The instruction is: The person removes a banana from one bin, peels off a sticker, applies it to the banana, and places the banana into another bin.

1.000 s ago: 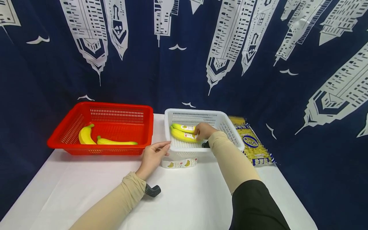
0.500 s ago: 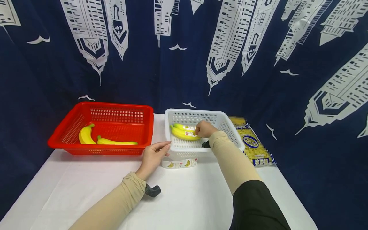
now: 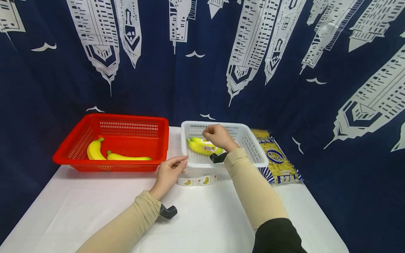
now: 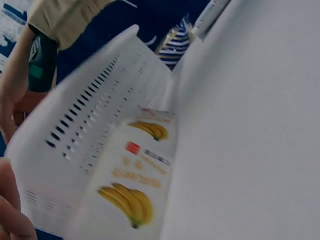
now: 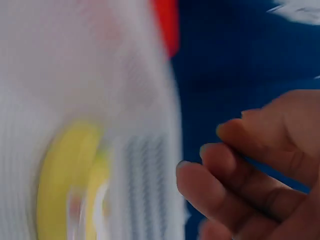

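Observation:
Two yellow bananas (image 3: pixel 202 148) lie side by side in the white basket (image 3: pixel 202 164), each with a label on it. Above them my right hand (image 3: pixel 218 135) hovers with loosely bent fingers and nothing between them; the right wrist view shows it apart from the blurred bananas (image 5: pixel 67 175). My left hand (image 3: pixel 169 174) is at the basket's front left corner, its fingertips at the rim. Only part of that hand's fingers (image 4: pixel 12 207) show in the left wrist view. A white strip printed with banana labels (image 3: pixel 197 180) stands against the basket's front, plainer in the left wrist view.
To the left stands a red basket (image 3: pixel 110 166) with two unlabelled bananas (image 3: pixel 128 156) inside. A yellow pasta bag (image 3: pixel 280 161) lies right of the white basket. A dark blue curtain (image 3: pixel 202 88) hangs behind the white table (image 3: pixel 202 218).
My right hand has let go of the front banana and risen up and to the left over the white basket. My left hand stays at the corner.

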`<state>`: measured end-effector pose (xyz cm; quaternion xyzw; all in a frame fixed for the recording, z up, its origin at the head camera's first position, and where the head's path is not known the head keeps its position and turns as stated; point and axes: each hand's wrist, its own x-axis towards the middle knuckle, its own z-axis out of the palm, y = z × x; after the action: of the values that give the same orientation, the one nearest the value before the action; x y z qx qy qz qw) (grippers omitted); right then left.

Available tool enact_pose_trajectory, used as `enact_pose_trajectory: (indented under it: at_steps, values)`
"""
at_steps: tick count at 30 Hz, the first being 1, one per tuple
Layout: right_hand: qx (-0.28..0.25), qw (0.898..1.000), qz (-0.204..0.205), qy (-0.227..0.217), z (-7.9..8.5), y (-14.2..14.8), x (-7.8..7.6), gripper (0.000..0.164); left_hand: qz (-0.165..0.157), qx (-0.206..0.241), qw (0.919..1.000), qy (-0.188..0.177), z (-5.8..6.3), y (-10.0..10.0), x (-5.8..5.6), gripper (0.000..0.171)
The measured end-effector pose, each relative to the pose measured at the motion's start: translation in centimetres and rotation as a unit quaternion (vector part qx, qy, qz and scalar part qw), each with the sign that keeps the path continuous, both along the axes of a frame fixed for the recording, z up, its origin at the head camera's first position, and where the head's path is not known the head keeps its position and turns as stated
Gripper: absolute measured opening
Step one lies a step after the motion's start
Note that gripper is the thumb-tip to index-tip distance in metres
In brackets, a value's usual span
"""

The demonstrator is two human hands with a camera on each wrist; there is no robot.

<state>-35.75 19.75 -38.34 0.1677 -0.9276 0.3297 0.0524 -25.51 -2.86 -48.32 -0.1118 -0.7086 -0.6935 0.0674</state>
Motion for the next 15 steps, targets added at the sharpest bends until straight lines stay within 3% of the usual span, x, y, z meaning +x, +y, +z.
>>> enact_pose_trajectory:
  at_steps: [4, 8, 12, 15]
  values:
    - [-0.105, 0.992, 0.004, 0.066, -0.3, -2.5, 2.4, 0.015, -0.014, -0.011, 0.9996, 0.023, 2.0, -1.0, 0.7, 0.024]
    - [-0.173, 0.980, 0.007, 0.102, -1.1, -4.6, 4.5, 0.012, -0.019, -0.043, 0.9977, 0.049, 5.8, -3.8, 0.9, 0.024]
    - [-0.199, 0.970, 0.009, 0.140, -2.1, -6.3, 5.7, 0.008, 0.005, -0.084, 0.9955, 0.045, 10.1, -8.5, -0.4, 0.031]
    - [-0.184, 0.968, 0.025, 0.166, -2.6, -7.7, 6.3, 0.006, 0.038, -0.117, 0.9923, 0.020, 12.4, -12.8, -1.8, 0.040]
